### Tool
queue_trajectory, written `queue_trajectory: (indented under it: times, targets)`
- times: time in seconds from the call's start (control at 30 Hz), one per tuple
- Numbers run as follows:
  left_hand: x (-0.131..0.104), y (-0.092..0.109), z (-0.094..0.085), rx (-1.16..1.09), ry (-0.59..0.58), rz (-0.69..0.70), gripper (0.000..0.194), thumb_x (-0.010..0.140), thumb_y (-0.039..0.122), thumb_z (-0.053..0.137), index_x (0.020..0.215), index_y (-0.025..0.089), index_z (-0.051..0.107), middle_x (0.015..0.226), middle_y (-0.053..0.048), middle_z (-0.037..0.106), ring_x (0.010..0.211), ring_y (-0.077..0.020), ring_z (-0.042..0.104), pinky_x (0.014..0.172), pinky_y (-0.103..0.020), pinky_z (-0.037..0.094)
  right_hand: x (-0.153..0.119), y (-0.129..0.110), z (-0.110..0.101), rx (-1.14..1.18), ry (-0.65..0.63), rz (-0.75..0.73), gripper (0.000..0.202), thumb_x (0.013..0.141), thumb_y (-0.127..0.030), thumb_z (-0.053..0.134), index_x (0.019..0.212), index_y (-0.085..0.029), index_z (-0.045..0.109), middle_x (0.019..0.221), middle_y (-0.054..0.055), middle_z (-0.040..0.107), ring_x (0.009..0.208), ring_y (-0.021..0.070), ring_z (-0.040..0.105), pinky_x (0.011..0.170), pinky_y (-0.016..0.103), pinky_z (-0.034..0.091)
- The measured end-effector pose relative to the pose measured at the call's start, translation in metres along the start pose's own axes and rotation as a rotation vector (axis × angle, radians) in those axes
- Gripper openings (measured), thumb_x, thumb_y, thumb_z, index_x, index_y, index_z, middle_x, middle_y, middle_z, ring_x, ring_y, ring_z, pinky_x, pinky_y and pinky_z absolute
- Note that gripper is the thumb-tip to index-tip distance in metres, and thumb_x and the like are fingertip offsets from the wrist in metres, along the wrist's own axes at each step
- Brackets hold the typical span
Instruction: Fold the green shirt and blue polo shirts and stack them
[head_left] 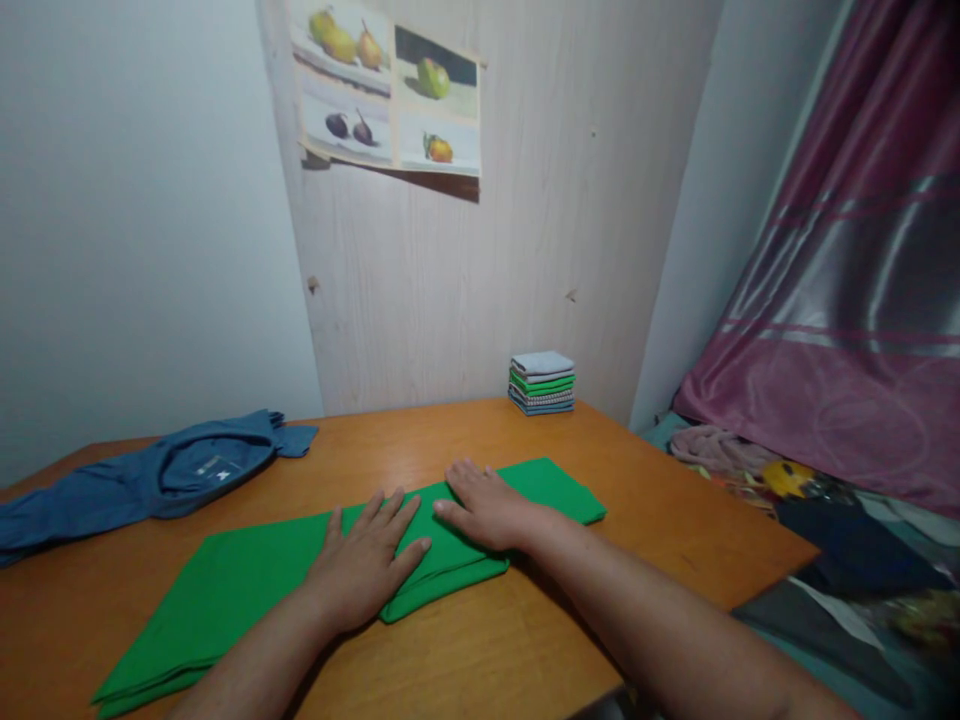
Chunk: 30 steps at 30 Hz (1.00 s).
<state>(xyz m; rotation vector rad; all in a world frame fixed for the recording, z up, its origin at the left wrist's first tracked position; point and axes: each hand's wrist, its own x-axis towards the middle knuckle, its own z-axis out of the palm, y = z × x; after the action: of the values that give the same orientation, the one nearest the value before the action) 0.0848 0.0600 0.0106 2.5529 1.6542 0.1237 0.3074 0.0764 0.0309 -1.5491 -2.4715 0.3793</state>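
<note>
Green cloth (247, 590) lies folded along the near part of the orange wooden table (675, 520). Left hand (367, 565) rests flat on its middle, fingers spread, gripping nothing. Right hand (487, 505) lies flat just beside it, palm down, fingers loose, thumbs nearly meeting. Blue shirt (150, 480) crumpled at the far left edge. Small stack of folded cloths (542, 382) against the back wall. Fruit poster (386, 85) above.

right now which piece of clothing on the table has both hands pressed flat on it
The green cloth at the front edge: the left hand and right hand lie flat on it. The blue shirt lies crumpled and untouched, and the folded stack sits by the wall.
</note>
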Motion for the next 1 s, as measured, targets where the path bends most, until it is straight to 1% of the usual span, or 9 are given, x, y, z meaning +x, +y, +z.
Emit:
queue_trajectory:
  times: [0.07,0.17,0.37,0.6,0.7,0.77,0.83,0.9,1.0]
  targets:
    - [0.0,-0.001,0.0,-0.007,-0.001,0.002,0.076,0.093,0.073,0.022,0.157,0.032,0.027,0.164,-0.003,0.019,0.152,-0.0349,0.014,0.115,-0.073,0.006,-0.002,-0.002,0.01,-0.018,-0.043,-0.019,0.086,0.097,-0.069,0.02,0.159,-0.009,0.021,0.165,0.016,0.015,0.153,0.029,0.01,0.122,0.053,0.006]
    - [-0.002,-0.001,-0.001,-0.013,-0.009,-0.004,0.077,0.093,0.074,0.022,0.157,0.032,0.028,0.164,-0.003,0.019,0.152,-0.034,0.013,0.116,-0.072,0.006,-0.004,-0.001,0.016,-0.035,-0.054,-0.021,0.085,0.097,-0.068,0.021,0.16,-0.01,0.018,0.165,0.015,0.013,0.153,0.0279,0.008,0.123,0.052,0.003]
    - [-0.004,0.001,-0.006,-0.012,-0.009,-0.05,0.078,0.093,0.074,0.019,0.157,0.03,0.029,0.164,-0.005,0.02,0.153,-0.0301,0.015,0.118,-0.067,0.008,-0.001,0.0,0.016,-0.027,-0.041,-0.022,0.087,0.096,-0.068,0.021,0.159,-0.008,0.019,0.165,0.015,0.013,0.154,0.0272,0.007,0.123,0.053,0.004]
    - [-0.001,0.0,-0.009,-0.01,-0.021,-0.072,0.074,0.096,0.07,0.021,0.156,0.028,0.031,0.163,-0.008,0.023,0.152,-0.0307,0.017,0.118,-0.066,0.01,0.003,0.001,0.02,-0.011,-0.033,-0.012,0.087,0.096,-0.068,0.022,0.159,-0.009,0.019,0.165,0.016,0.013,0.154,0.0276,0.007,0.122,0.055,0.003]
    - [0.004,0.01,-0.015,0.0,-0.028,-0.063,0.072,0.097,0.066,0.021,0.156,0.026,0.032,0.163,-0.008,0.024,0.152,-0.0305,0.017,0.118,-0.065,0.012,0.003,0.001,0.021,-0.006,-0.023,-0.019,0.086,0.096,-0.067,0.022,0.159,-0.009,0.02,0.165,0.016,0.013,0.153,0.0285,0.007,0.122,0.055,0.004]
    - [0.009,0.021,-0.016,-0.01,-0.025,-0.014,0.07,0.099,0.064,0.019,0.157,0.026,0.03,0.163,-0.007,0.024,0.153,-0.0281,0.017,0.119,-0.062,0.014,0.003,0.002,0.022,-0.014,-0.015,-0.029,0.082,0.097,-0.062,0.025,0.159,-0.008,0.02,0.165,0.017,0.014,0.153,0.029,0.008,0.122,0.056,0.005]
    - [0.014,0.033,-0.012,-0.034,-0.02,0.034,0.07,0.099,0.063,0.017,0.158,0.026,0.027,0.164,-0.006,0.023,0.153,-0.0256,0.018,0.12,-0.058,0.016,0.004,0.003,0.025,-0.029,-0.013,-0.036,0.077,0.098,-0.053,0.028,0.159,-0.008,0.019,0.165,0.017,0.014,0.153,0.0293,0.008,0.122,0.056,0.005]
    - [0.019,0.041,-0.005,-0.051,0.005,0.046,0.073,0.099,0.065,0.015,0.159,0.025,0.024,0.164,-0.006,0.024,0.152,-0.0249,0.019,0.12,-0.056,0.018,0.006,0.005,0.027,-0.041,-0.016,-0.038,0.072,0.098,-0.045,0.028,0.16,-0.009,0.017,0.165,0.015,0.013,0.153,0.0288,0.007,0.122,0.057,0.005]
    - [0.022,0.044,0.004,-0.06,0.047,0.042,0.075,0.098,0.067,0.014,0.159,0.024,0.024,0.164,-0.006,0.025,0.152,-0.0248,0.02,0.121,-0.054,0.017,0.008,0.006,0.027,-0.048,-0.025,-0.033,0.069,0.099,-0.042,0.025,0.16,-0.011,0.016,0.166,0.013,0.012,0.154,0.0277,0.007,0.122,0.056,0.005]
